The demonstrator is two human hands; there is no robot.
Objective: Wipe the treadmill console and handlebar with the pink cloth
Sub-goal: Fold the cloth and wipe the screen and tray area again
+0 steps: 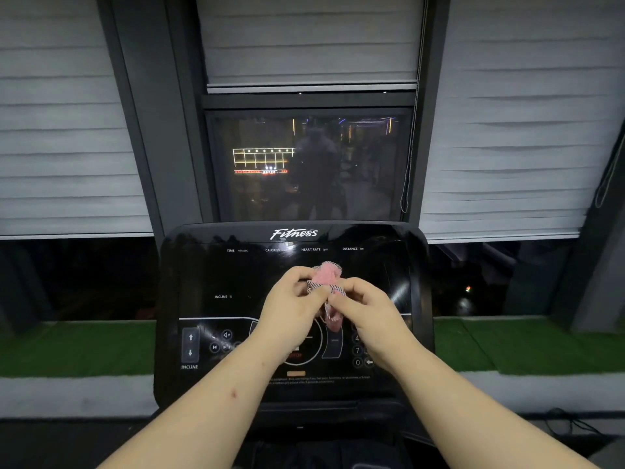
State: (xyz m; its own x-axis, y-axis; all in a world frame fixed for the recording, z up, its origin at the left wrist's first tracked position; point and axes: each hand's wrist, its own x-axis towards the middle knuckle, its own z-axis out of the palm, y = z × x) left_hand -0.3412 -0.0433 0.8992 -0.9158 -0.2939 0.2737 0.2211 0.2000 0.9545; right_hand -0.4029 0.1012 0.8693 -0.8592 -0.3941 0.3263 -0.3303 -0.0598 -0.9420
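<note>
From the head view, your left hand [292, 301] and right hand [363, 311] both pinch the bunched pink woven cloth [327, 286] above the glossy black treadmill console [236, 282]. You seem to be readying it; next, press it flat and sweep.

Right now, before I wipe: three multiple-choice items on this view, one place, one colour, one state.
1. Where is the pink cloth?
A. on the floor
B. bunched between the left hand and right hand, in front of the console
C. hung on a blind

2. What colour is the turf strip beyond the console?
A. green
B. red
C. yellow

3. What do the console's readout fields show?
A. lit digits
B. only labels, no digits
C. a video

1 B, both hands pinch it; 2 A, green on either side; 3 B, TIME and INCLINE labels, no numbers.
</note>
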